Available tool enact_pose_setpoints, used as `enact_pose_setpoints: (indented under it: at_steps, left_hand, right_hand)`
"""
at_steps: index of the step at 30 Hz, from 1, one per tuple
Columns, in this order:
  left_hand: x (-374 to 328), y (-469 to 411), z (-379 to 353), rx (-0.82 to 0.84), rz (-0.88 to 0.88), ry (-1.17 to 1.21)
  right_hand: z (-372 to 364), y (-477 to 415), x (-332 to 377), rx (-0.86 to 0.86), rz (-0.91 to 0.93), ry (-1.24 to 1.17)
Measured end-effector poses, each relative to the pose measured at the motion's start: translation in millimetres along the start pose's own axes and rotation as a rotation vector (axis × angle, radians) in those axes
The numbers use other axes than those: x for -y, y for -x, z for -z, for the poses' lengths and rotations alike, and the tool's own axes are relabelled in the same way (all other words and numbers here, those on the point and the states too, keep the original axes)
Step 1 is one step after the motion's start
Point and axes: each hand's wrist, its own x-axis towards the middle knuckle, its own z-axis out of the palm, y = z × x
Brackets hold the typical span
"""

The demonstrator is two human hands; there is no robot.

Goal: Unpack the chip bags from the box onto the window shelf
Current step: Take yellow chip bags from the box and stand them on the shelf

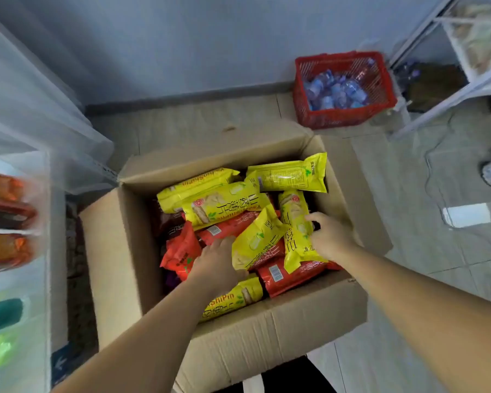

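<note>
Right grip (pixel 330 236) clamps a yellow chip bag (pixel 294 222) along its right edge, thumb hooked over the top, inside the open cardboard box (pixel 267 330) on the floor. Left grip (pixel 219 259) lies on the red bags (pixel 238 222), its fingers hidden behind a neighbouring yellow bag (pixel 257 239), so whether it has closed cannot be told. Both yellow bags sit between the two grips, atop the heap. Puffed, light and slick, such packs likely crush easily and are best taken by the crimped seam. Blurred packets line the window shelf (pixel 44 279) at left, well apart.
</note>
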Motion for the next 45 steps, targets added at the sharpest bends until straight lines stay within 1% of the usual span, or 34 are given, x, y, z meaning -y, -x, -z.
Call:
enact_pose_setpoints:
  at_steps: [2, 4, 5, 7, 9, 11, 14, 15, 16, 18, 20, 22, 24, 25, 27, 30, 33, 36, 39, 42, 45]
  left_hand:
    - [-1, -8, -9, -0.038, 0.018, -0.008]
    - [0, -14, -20, -0.080, 0.051, -0.033]
    - [-1, -17, -24, -0.107, 0.061, -0.043]
    - [0, -21, -32, -0.161, 0.069, -0.072]
    - [4, -25, -36, -0.213, 0.072, -0.062]
    - [8, -24, -37, -0.256, 0.061, -0.012]
    - [17, -21, -38, -0.292, 0.019, 0.131]
    - [19, -18, -38, -0.287, 0.009, 0.191]
    - [22, -17, -38, -0.281, 0.003, 0.250]
    - [24, -11, -36, -0.267, 0.000, 0.341]
    - [26, -6, -33, -0.276, 0.004, 0.404]
    - [27, -1, -28, -0.297, 0.012, 0.488]
    - [27, 8, -20, -0.309, 0.026, 0.576]
    - [27, 14, -15, -0.318, 0.035, 0.601]
    - [27, 32, -1, -0.335, 0.056, 0.613]
    - [28, 65, 29, -0.363, 0.100, 0.609]
    - [22, 103, 76, -0.467, 0.085, 0.664]
    - [6, 147, 138, -0.619, 0.037, 0.689]
    - [-5, 191, 203, -0.794, -0.032, 0.703]
    - [-6, 242, 259, -0.963, -0.077, 0.746]
    - [7, 295, 304, -1.124, -0.104, 0.705]
  right_hand:
    - [-1, -9, 1, 0.121, -0.031, -0.024]
    - [-7, -18, -2, 0.173, -0.046, -0.060]
    - [-12, -22, -2, 0.178, -0.052, -0.078]
    - [-20, -30, -7, 0.123, -0.047, -0.102]
    - [-23, -39, -14, 0.073, 0.018, -0.024]
    - [-18, -44, -16, 0.066, 0.131, 0.185]
    - [-3, -56, -12, -0.074, 0.405, 0.605]
    - [1, -62, -10, -0.078, 0.487, 0.710]
    - [4, -69, -7, -0.043, 0.537, 0.806]
    - [8, -79, -2, 0.041, 0.592, 0.974]
    - [10, -81, 6, 0.051, 0.653, 1.105]
    - [13, -77, 10, 0.041, 0.765, 1.167]
    - [19, -71, 12, 0.089, 0.802, 1.186]
    - [23, -65, 12, 0.109, 0.802, 1.151]
    - [34, -47, 10, 0.115, 0.739, 0.990]
    - [53, -9, 11, 0.035, 0.622, 0.610]
    - [70, 31, 43, -0.011, 0.607, 0.189]
    - [95, 71, 114, -0.039, 0.667, -0.128]
    - [123, 116, 205, -0.014, 0.768, -0.350]
    - [141, 165, 291, 0.005, 0.921, -0.476]
    - [147, 218, 366, 0.013, 1.070, -0.539]
